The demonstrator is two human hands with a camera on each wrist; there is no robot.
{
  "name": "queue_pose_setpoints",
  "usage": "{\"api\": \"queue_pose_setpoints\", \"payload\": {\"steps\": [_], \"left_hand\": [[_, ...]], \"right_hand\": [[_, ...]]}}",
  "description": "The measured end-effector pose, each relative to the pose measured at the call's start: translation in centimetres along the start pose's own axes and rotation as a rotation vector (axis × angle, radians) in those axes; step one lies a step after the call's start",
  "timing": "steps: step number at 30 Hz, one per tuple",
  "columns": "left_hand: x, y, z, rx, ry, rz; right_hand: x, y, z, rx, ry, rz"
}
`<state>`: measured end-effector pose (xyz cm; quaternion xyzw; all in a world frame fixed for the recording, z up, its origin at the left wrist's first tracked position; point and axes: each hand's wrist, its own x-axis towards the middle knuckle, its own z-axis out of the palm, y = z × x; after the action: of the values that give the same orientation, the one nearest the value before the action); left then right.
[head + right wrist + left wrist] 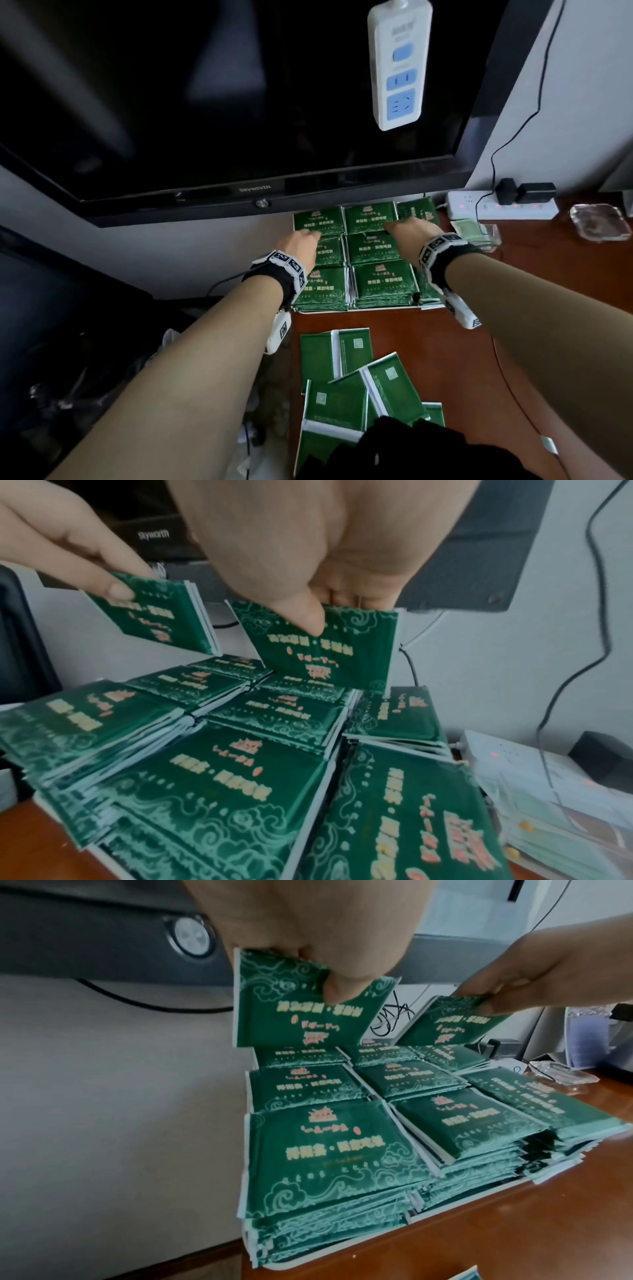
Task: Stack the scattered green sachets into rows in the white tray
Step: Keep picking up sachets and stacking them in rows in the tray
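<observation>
You had a "Skyworth" logo on the TV (154,535) bezel; the print on your green sachets (329,1139) was too blurry to read.

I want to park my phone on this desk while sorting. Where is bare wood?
Bare desk lies between the tray stacks and the loose sachets, and right of both. The far right corner is crowded: power strip, glass dish.

Bare forearms; black wristbands (270,277) carry white blocks printed with black-and-white square markers
</observation>
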<state>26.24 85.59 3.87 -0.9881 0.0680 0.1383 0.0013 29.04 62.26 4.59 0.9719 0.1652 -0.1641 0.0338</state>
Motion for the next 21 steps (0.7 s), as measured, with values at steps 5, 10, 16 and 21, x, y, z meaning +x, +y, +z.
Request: {"api": "queue_pose_setpoints", "payload": {"steps": [5, 10, 16, 21], "left_hand": [[1.3, -0.1, 3.0, 0.013, 0.064, 0.063], [1.0, -0.6, 5.6, 0.090, 0.002, 0.101], [0.4, -1.2, 7.2, 0.113, -0.019, 0.168], [1.1, -1.9, 7.5, 0.108, -0.012, 0.153]], "right_hand": [[1.6, -0.2, 2.6, -0.001, 0.006, -0.099], [2.2, -0.7, 4.9, -0.023, -0.029, -0.136], [2.5, -0.7, 6.6, 0.042, -0.058, -0.137], [2.6, -1.0, 6.4, 0.057, -0.065, -0.142]]}}
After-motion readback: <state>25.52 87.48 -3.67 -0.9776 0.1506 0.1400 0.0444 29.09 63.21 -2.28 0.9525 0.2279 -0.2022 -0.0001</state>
